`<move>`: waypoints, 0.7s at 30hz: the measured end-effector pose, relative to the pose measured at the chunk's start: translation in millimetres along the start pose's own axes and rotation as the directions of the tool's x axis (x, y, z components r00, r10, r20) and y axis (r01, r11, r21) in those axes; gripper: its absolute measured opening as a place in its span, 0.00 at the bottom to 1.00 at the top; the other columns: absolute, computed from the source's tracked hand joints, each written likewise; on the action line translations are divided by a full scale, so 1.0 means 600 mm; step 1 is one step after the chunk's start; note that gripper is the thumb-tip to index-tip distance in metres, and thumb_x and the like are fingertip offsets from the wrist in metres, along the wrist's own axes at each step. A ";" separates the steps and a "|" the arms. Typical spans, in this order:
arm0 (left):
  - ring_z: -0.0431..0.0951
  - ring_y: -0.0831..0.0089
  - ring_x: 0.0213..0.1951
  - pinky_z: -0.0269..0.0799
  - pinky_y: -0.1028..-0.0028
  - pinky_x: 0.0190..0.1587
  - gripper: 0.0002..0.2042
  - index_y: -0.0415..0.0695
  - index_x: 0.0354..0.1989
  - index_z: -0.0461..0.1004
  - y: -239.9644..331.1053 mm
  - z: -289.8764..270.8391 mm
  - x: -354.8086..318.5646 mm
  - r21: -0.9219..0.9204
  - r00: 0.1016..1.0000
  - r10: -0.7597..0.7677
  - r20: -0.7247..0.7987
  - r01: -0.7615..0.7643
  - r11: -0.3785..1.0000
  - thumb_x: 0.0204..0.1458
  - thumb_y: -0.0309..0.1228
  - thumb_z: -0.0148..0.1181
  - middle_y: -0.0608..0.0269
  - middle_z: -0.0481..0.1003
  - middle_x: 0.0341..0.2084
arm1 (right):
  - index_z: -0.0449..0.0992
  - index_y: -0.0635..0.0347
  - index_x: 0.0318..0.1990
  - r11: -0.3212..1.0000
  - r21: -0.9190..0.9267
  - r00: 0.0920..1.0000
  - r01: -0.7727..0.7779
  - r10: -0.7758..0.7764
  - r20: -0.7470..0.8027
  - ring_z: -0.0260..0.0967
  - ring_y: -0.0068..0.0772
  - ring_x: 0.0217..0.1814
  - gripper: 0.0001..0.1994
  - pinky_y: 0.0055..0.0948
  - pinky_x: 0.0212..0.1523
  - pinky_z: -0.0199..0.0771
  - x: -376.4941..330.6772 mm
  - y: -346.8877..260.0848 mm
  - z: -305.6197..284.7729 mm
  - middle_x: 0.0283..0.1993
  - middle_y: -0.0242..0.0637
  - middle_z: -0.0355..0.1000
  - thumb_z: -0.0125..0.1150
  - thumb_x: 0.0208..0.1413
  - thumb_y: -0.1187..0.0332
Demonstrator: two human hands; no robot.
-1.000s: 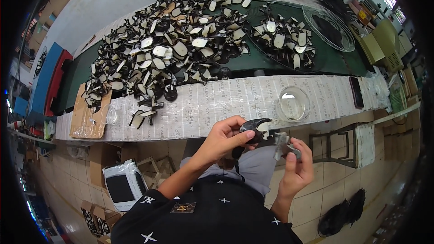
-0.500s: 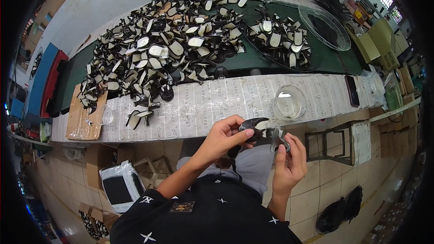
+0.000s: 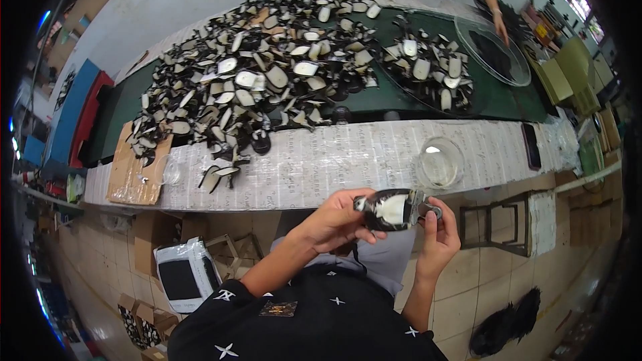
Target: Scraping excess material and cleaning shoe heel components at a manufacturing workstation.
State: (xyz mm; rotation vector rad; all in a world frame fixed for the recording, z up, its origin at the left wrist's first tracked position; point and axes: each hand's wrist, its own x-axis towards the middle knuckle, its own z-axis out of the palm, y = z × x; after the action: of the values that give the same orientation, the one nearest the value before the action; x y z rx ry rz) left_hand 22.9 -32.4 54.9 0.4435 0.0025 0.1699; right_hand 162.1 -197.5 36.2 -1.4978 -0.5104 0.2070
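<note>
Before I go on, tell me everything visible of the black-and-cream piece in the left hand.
The black-and-cream piece looks shiny black, perhaps plastic, with a pale cream face turned up. It lies roughly sideways near the table's front edge. The left hand holds its left end; a grey, metallic-looking tool in the right hand sits at its right end, any grip unclear.

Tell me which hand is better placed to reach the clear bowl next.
Probably the right hand: it is nearer the bowl, though gripping a small grey piece. The left hand, farther away, holds a black-and-cream part.
</note>
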 end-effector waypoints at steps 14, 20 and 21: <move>0.79 0.66 0.28 0.81 0.77 0.24 0.23 0.32 0.61 0.66 0.030 0.033 -0.046 -0.353 0.945 0.270 0.185 -0.193 0.915 0.57 0.25 0.62 0.58 0.75 0.29 | 0.76 0.65 0.53 0.885 0.387 0.939 -0.259 0.136 0.317 0.72 0.21 0.47 0.12 0.23 0.46 0.74 0.120 0.151 0.190 0.50 0.35 0.75 0.57 0.65 0.70; 0.78 0.65 0.30 0.77 0.73 0.28 0.23 0.34 0.61 0.66 0.037 0.001 -0.037 -0.096 0.922 0.365 0.128 -0.354 0.930 0.58 0.28 0.62 0.60 0.73 0.32 | 0.77 0.62 0.52 0.900 0.360 0.934 -0.246 0.121 0.336 0.71 0.19 0.47 0.12 0.21 0.46 0.73 0.103 0.162 0.168 0.48 0.32 0.76 0.58 0.65 0.68; 0.79 0.61 0.31 0.79 0.69 0.30 0.23 0.33 0.59 0.67 0.044 -0.001 -0.032 -0.021 0.905 0.374 0.203 -0.378 0.926 0.57 0.30 0.63 0.57 0.75 0.31 | 0.77 0.62 0.52 0.911 0.320 0.925 -0.260 0.140 0.353 0.71 0.19 0.46 0.12 0.21 0.45 0.73 0.103 0.162 0.167 0.47 0.32 0.75 0.58 0.65 0.69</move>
State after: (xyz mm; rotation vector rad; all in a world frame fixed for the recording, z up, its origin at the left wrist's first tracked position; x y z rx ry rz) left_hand -0.5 -11.7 65.0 0.4756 -0.2860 0.5056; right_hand 188.8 -72.9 -47.6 -1.1541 -0.5421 0.6853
